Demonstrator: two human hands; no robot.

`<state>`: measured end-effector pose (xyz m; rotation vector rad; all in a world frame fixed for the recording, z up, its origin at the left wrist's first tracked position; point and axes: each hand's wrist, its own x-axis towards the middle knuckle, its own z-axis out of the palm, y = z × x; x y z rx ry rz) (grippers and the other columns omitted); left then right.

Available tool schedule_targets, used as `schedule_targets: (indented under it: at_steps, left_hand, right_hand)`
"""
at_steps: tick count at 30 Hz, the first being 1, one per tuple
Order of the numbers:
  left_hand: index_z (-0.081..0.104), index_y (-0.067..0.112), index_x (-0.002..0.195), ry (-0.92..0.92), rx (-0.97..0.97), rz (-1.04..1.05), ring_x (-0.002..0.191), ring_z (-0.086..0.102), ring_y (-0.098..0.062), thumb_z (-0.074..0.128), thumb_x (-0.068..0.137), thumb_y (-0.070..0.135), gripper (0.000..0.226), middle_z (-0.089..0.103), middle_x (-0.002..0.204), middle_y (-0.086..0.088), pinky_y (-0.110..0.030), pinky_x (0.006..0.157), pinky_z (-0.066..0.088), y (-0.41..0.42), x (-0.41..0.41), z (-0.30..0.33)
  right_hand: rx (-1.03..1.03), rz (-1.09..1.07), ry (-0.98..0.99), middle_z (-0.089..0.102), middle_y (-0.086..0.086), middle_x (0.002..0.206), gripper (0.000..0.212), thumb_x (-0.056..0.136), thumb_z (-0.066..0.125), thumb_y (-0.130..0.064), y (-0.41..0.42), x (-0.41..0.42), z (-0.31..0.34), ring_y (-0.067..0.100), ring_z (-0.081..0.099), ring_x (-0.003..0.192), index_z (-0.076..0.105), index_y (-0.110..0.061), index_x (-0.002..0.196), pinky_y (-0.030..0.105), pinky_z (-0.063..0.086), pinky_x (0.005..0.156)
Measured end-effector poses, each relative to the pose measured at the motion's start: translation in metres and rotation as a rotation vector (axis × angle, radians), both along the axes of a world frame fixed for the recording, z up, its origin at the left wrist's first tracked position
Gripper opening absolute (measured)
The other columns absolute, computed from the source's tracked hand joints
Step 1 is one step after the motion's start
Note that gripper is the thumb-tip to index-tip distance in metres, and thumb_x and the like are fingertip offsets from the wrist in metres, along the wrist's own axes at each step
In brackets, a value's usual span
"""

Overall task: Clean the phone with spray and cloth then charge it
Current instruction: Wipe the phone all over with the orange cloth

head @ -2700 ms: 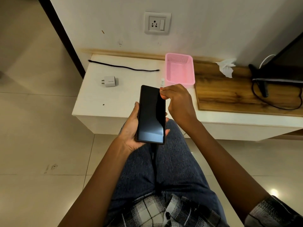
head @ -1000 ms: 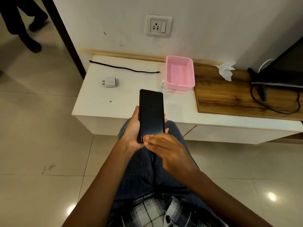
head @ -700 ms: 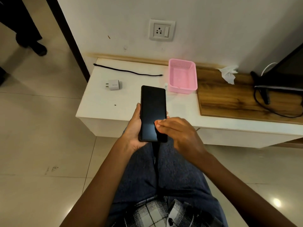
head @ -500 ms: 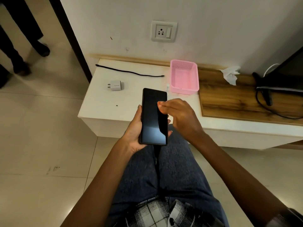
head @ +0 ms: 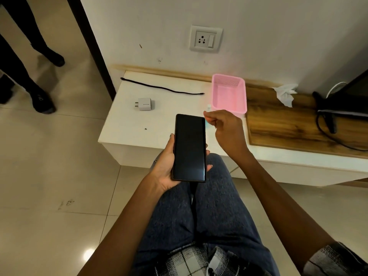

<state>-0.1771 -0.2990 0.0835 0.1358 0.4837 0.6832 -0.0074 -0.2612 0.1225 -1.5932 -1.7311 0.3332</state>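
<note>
While the slim black glass-fronted phone [head: 189, 147] lies screen-up in our left hand [head: 166, 166], cradled over our lap with the thumb along one long edge and fingertips curling up at the other, nothing but that loose cradle keeps it from the hard tiled floor [head: 49, 176] below. A slip is our first worry, since the glass looks smooth and would get slicker once wetted.

Our right hand [head: 225, 126] hovers beside the phone's top corner, fingers curled in with thumb and forefinger pressed together. We cannot tell whether they pinch anything. No cloth is visible in it. The crumpled white tissue [head: 284, 94] lies well away on the brown wooden board [head: 288, 124].

The small clear spray bottle with a white cap [head: 208, 108] stands on the white cabinet top [head: 127, 124] just beside the pink perforated plastic basket [head: 229, 94], mostly hidden behind our right hand. Reaching for it blind, we could knock it over or nudge the basket.

Over-spraying is another risk, because liquid could run into the ports, and charging comes next. The white wall adapter [head: 144, 104] and the black cable [head: 161, 88] lie apart on the cabinet, near its left edge. The white wall socket [head: 205, 39] sits above on the wall. Plugging in a damp phone would be the mistake to avoid.
</note>
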Motion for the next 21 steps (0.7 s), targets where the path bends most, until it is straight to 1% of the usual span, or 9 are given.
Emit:
schedule_targets:
  at_steps: [2, 4, 6, 8, 10, 12, 15, 18, 21]
  left_hand:
    - [0.058, 0.010, 0.130, -0.014, 0.013, 0.032, 0.107, 0.061, -0.027, 0.032, 0.093, 0.063, 0.069, 0.062, 0.118, -0.016, -0.054, 0.090, 0.051, 0.003, -0.002, 0.001]
    - [0.061, 0.012, 0.127, 0.009, 0.040, 0.073, 0.108, 0.061, -0.027, 0.028, 0.094, 0.062, 0.068, 0.062, 0.121, -0.016, -0.052, 0.088, 0.052, 0.008, -0.005, 0.002]
    - [0.059, 0.013, 0.130, 0.072, 0.055, 0.099, 0.113, 0.060, -0.028, 0.025, 0.095, 0.061, 0.068, 0.061, 0.126, -0.016, -0.050, 0.090, 0.053, 0.014, -0.008, 0.003]
    - [0.055, 0.013, 0.133, 0.141, 0.063, 0.109, 0.114, 0.060, -0.027, 0.024, 0.095, 0.061, 0.069, 0.060, 0.128, -0.016, -0.047, 0.091, 0.053, 0.020, -0.011, 0.004]
    - [0.056, 0.013, 0.132, 0.206, 0.074, 0.101, 0.112, 0.062, -0.026, 0.022, 0.094, 0.062, 0.070, 0.061, 0.128, -0.016, -0.044, 0.089, 0.054, 0.027, -0.013, 0.005]
    - [0.059, 0.013, 0.128, 0.268, 0.070, 0.090, 0.112, 0.063, -0.028, 0.022, 0.094, 0.063, 0.071, 0.061, 0.128, -0.017, -0.043, 0.089, 0.054, 0.034, -0.014, 0.005]
    - [0.059, 0.012, 0.128, 0.354, 0.069, 0.080, 0.118, 0.058, -0.031, 0.023, 0.094, 0.063, 0.071, 0.060, 0.129, -0.019, -0.048, 0.101, 0.046, 0.044, -0.015, 0.004]
    - [0.057, 0.012, 0.130, 0.427, 0.041, 0.077, 0.121, 0.056, -0.032, 0.026, 0.093, 0.064, 0.071, 0.060, 0.129, -0.017, -0.051, 0.107, 0.039, 0.054, -0.015, -0.002]
    - [0.061, 0.016, 0.125, 0.525, 0.016, 0.088, 0.109, 0.065, -0.029, 0.030, 0.093, 0.063, 0.065, 0.067, 0.120, -0.012, -0.046, 0.094, 0.051, 0.065, -0.013, -0.007]
  right_hand:
    - [-0.102, -0.108, 0.295, 0.069, -0.007, 0.098, 0.025, 0.089, 0.054, 0.006, -0.003, 0.002, 0.007, -0.003, 0.063, 0.085, 0.072, -0.008, 0.101, 0.014, 0.050, 0.083]
    - [-0.185, -0.176, 0.600, 0.069, -0.023, 0.080, 0.040, 0.089, 0.052, 0.004, -0.008, 0.004, 0.012, -0.005, 0.063, 0.077, 0.075, -0.027, 0.078, 0.018, 0.053, 0.071]
    - [-0.277, -0.220, 0.816, 0.070, -0.016, 0.072, 0.048, 0.087, 0.046, 0.009, -0.013, 0.006, 0.011, 0.008, 0.061, 0.069, 0.073, -0.026, 0.067, 0.024, 0.050, 0.064]
    - [-0.397, -0.265, 0.948, 0.068, 0.006, 0.079, 0.043, 0.085, 0.040, 0.010, -0.017, 0.005, 0.007, 0.016, 0.057, 0.070, 0.069, -0.018, 0.073, 0.027, 0.048, 0.066]
    - [-0.509, -0.285, 1.027, 0.066, 0.012, 0.079, 0.039, 0.085, 0.036, 0.010, -0.018, 0.001, 0.001, 0.021, 0.057, 0.073, 0.068, -0.011, 0.076, 0.030, 0.048, 0.072]
    - [-0.578, -0.283, 1.123, 0.070, 0.007, 0.072, 0.034, 0.087, 0.037, 0.004, -0.018, -0.004, -0.004, 0.020, 0.059, 0.074, 0.067, -0.009, 0.077, 0.032, 0.049, 0.076]
    - [-0.686, -0.289, 1.284, 0.066, 0.005, 0.065, 0.030, 0.091, 0.042, -0.019, -0.016, -0.007, -0.011, 0.017, 0.056, 0.067, 0.062, -0.012, 0.070, 0.033, 0.047, 0.071]
    - [-0.738, -0.309, 1.235, 0.045, 0.000, 0.049, 0.048, 0.089, 0.052, -0.041, -0.009, -0.009, -0.022, 0.012, 0.043, 0.048, 0.045, -0.018, 0.047, 0.028, 0.041, 0.060]
    - [-0.741, -0.373, 1.142, 0.043, -0.004, 0.041, 0.040, 0.084, 0.065, -0.027, 0.000, -0.013, -0.029, 0.010, 0.043, 0.044, 0.050, -0.017, 0.048, 0.026, 0.047, 0.055]
